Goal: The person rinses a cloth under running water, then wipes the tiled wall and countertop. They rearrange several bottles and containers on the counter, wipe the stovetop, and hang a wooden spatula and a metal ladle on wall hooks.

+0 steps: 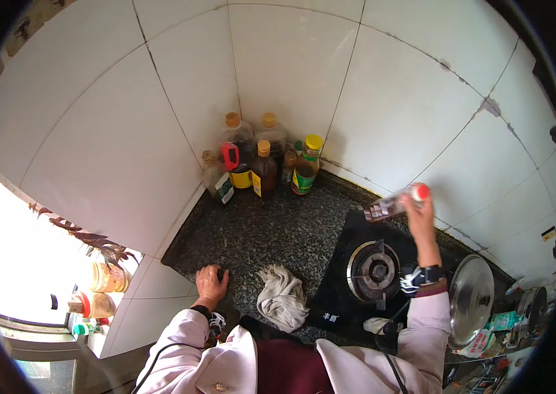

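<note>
My right hand (420, 221) grips the neck of a clear bottle (387, 207) with a red cap, tilted above the back of the black gas hob (329, 300), near the tiled wall. Beside the hob, a crumpled grey cloth (283, 298) lies on the dark speckled countertop (268, 236). To the left of the cloth, my left hand (212, 283) rests at the counter's edge, its fingers partly curled; whether something dark lies by the fingertips cannot be told.
Several bottles (264, 170) and a yellow-lidded jar (306, 170) stand in the back corner. A large metal lid (472, 300) is right of the burner (377, 271). Jars (103, 304) stand on the window ledge at left. More kitchen items crowd the far right.
</note>
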